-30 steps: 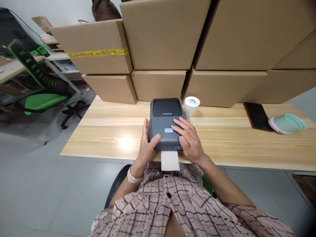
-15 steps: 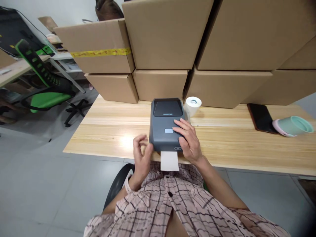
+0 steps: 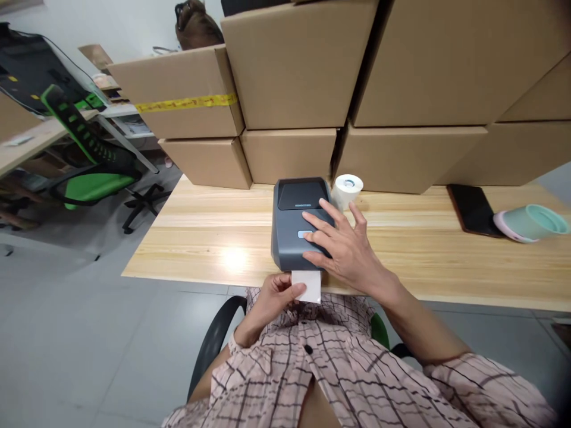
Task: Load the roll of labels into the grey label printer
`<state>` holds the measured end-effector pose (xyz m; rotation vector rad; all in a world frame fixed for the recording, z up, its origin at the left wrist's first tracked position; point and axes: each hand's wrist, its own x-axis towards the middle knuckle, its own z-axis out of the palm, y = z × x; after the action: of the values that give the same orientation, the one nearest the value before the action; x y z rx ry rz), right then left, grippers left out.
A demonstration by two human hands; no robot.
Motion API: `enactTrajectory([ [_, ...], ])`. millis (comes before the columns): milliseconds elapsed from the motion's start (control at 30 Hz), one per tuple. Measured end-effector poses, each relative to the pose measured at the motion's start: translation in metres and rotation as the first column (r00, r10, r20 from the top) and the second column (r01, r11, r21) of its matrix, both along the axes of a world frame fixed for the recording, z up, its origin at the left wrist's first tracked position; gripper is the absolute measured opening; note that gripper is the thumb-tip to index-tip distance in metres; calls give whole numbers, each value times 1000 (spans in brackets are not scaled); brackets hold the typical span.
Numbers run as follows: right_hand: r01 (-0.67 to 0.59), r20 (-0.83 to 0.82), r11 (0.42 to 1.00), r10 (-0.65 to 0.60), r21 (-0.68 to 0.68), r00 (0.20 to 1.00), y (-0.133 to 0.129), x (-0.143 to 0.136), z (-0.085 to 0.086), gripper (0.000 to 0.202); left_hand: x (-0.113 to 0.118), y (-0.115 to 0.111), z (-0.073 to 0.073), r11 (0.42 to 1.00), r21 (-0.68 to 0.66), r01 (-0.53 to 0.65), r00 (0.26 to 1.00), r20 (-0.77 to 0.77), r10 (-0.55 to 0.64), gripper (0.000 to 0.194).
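A dark grey label printer (image 3: 285,238) stands at the front edge of the wooden table, with a white paper label (image 3: 311,288) sticking out of its front slot. My left hand (image 3: 279,295) pinches the label's left edge, thumb on top and fingers beneath. My right hand (image 3: 350,246) lies over the printer's right side with its fingers spread. One of its fingertips rests on the light button (image 3: 302,234); nothing is held in that hand. Just behind the printer's right side stands a roll of white labels (image 3: 347,189).
Stacked cardboard boxes (image 3: 298,71) line the back of the table (image 3: 214,238). A black phone (image 3: 473,208) and a mint-green cup (image 3: 533,222), lying on its side, are at the right. A green office chair (image 3: 96,184) stands left; a person's head (image 3: 198,27) shows behind the boxes.
My left hand has moved from the printer's left side to the label and closed on it. My right hand has spread its fingers and shifted so a fingertip is on the button.
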<state>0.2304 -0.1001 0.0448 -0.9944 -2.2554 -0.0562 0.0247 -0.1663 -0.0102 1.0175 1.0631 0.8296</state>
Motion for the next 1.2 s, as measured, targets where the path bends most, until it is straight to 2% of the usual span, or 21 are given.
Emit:
enactTrajectory([
  [100,-32,-115,994,20,-105,993,-1,5,-8,38,-11,-3,3,983,175,-62,993,-86,78,50],
  [200,-35,-355,981,-36,-193,934,-9,14,-22,59,-26,1,8,906,338,-257,952,-75,298,50],
  [300,-62,-483,972,-58,-228,874,-11,20,-25,73,-38,22,15,782,441,-441,869,-9,495,41],
  [367,-96,-485,971,-23,-219,874,-3,19,-19,80,-43,45,21,728,471,-498,827,5,562,30],
  [400,-109,-482,973,-3,-203,876,4,17,-14,83,-43,58,24,724,484,-491,823,-15,568,24],
  [433,-115,-484,977,15,-178,875,13,14,-8,84,-43,72,27,727,500,-472,826,-38,562,23],
  [467,-115,-489,983,31,-142,872,23,11,-1,84,-42,85,29,739,517,-431,842,-63,535,29],
  [533,-86,-502,995,44,-60,864,47,4,13,79,-38,109,32,803,500,-323,895,-114,431,53],
  [633,27,-506,1000,-18,12,863,87,-4,33,69,-28,136,30,894,411,-180,950,-162,266,84],
  [700,99,-486,995,-78,17,870,111,-6,46,66,-22,146,26,921,371,-115,972,-148,181,97],
  [800,153,-439,988,-126,25,890,134,-4,61,68,-16,153,20,933,353,-68,990,-95,108,106],
  [867,205,-432,976,-153,75,889,134,-2,66,66,-16,154,17,928,367,-62,993,-72,94,104],
  [933,269,-440,953,-183,142,879,124,-1,65,52,-17,154,14,916,398,-60,994,-60,91,99],
  [1000,254,-350,959,-196,128,916,111,-3,58,35,-17,154,12,905,422,-53,995,-57,85,95],
  [1067,156,-55,988,-157,-20,986,101,-8,51,33,-18,155,11,902,427,-56,995,-49,85,95],
  [1100,119,143,985,-100,-127,985,99,-11,47,34,-18,155,11,902,428,-62,995,-39,87,96],
  [1133,102,319,970,-27,-223,947,99,-14,45,34,-18,156,11,900,431,-69,996,-28,90,98],
  [1200,95,528,936,106,-339,843,103,-21,41,34,-20,156,10,896,437,-82,995,-11,96,105],
])
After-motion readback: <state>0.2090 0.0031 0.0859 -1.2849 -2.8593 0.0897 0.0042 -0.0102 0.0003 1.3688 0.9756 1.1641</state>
